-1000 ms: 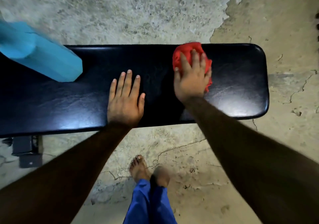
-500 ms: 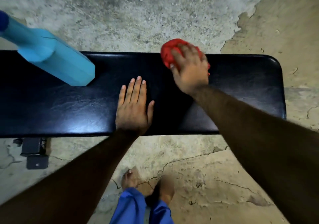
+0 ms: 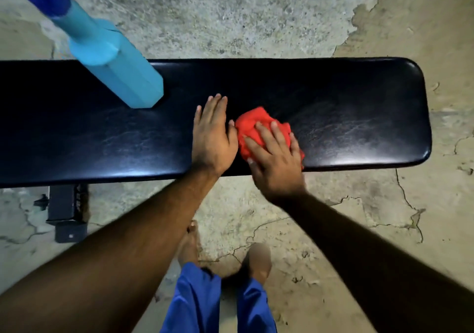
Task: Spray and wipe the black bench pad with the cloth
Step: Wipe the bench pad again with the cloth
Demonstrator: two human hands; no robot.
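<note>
Bench pad mid-wipe: right hand presses red cloth w/ flat fingers, left hand flat, bracing. Overlap strokes, reach the edges.

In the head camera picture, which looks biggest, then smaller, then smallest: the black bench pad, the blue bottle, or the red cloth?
1. Black bench pad, widest by far.
2. Blue bottle; it rises toward the camera, so its top may look extra big.
3. Red cloth, partly hidden under the right hand.
</note>
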